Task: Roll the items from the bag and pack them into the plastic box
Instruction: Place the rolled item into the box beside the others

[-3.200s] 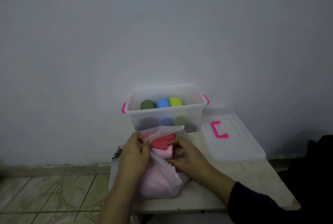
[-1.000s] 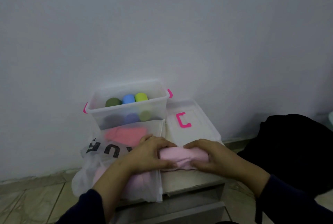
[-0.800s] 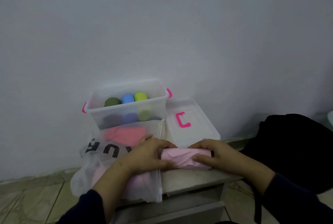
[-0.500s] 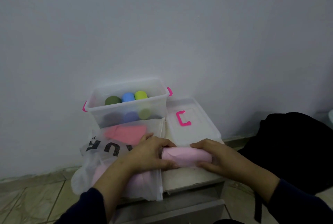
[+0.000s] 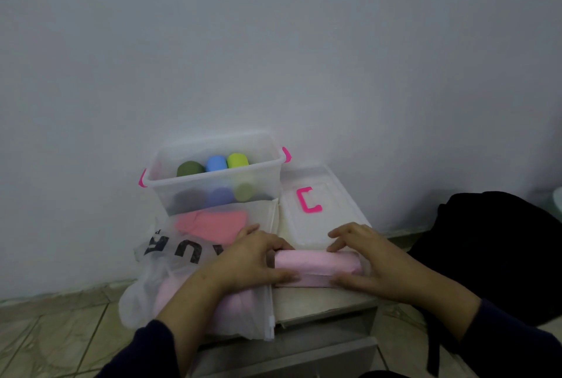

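Left hand (image 5: 255, 259) and right hand (image 5: 369, 259) curl around the ends of the pink cloth (image 5: 316, 263), lower centre; it looks soft, light, probably springy, best held at both ends.

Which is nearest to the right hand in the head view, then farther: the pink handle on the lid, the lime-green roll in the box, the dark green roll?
From the right hand:
1. Pink handle, on the lid just behind it.
2. Lime-green roll, right end of the box's row.
3. Dark green roll, left end.
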